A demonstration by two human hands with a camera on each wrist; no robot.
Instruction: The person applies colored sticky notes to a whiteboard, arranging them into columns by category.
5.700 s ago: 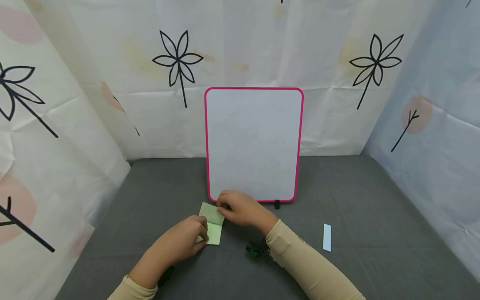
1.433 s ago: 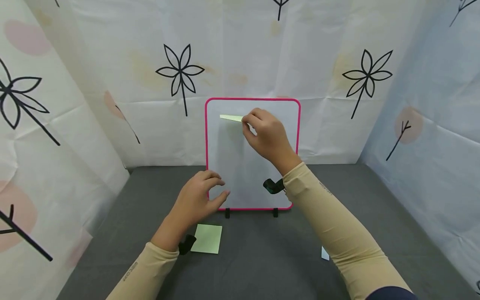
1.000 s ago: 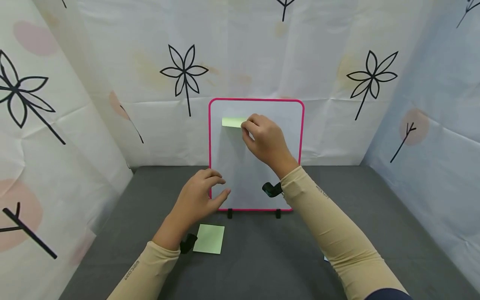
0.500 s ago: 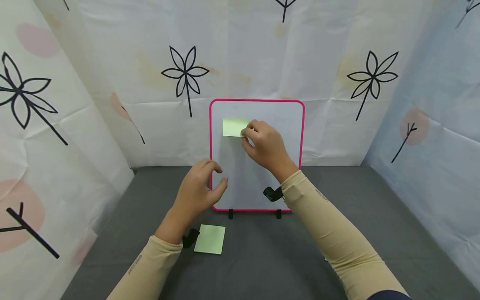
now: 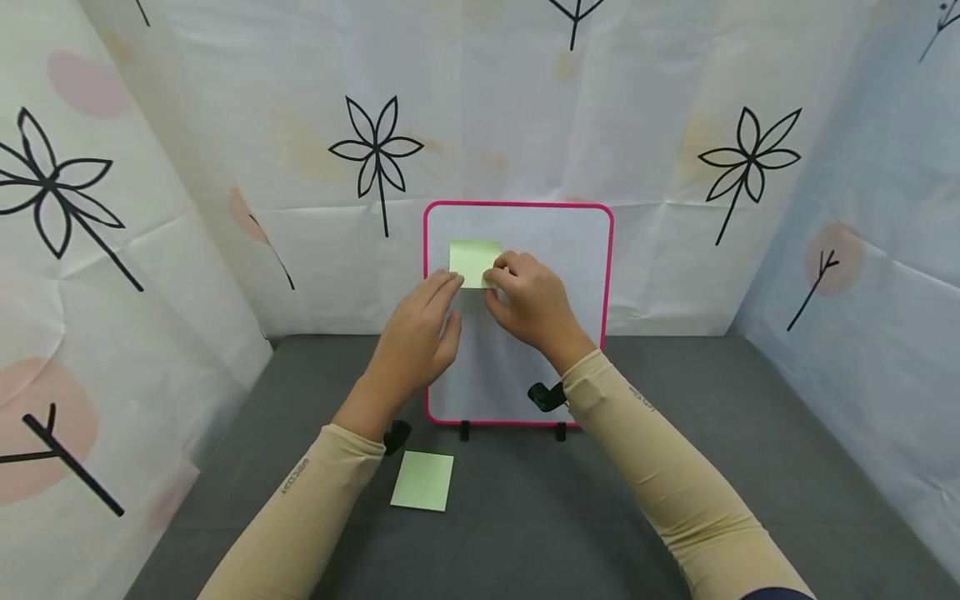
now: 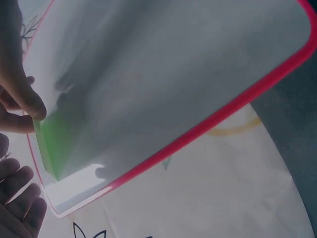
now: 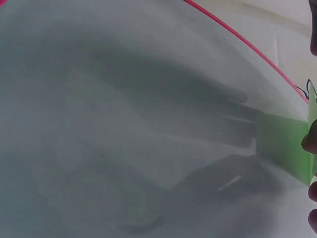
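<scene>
A light green sticky note [image 5: 472,263] stands before the upper left part of a pink-framed whiteboard [image 5: 517,367]. My right hand [image 5: 536,304] pinches the note's lower right corner between thumb and fingers. My left hand [image 5: 416,342] is raised at the note's lower left corner with its fingers extended; in the left wrist view, this hand [image 6: 20,203] looks apart from the note. The right wrist view shows the right thumb [image 7: 311,141] against the note, with a green reflection in the glossy board. A second green sticky note or pad [image 5: 422,481] lies on the table.
The whiteboard stands upright on small black feet [image 5: 464,430] on a grey table [image 5: 637,533]. Behind it and at both sides hangs pale cloth [image 5: 525,108] with flower drawings. Black wrist cameras [image 5: 546,397] sit under both wrists.
The right hand lifted the note from the table to the board, then tilted it down so its face shows. The left hand rose toward the note. The blue strip is now hidden from view.
</scene>
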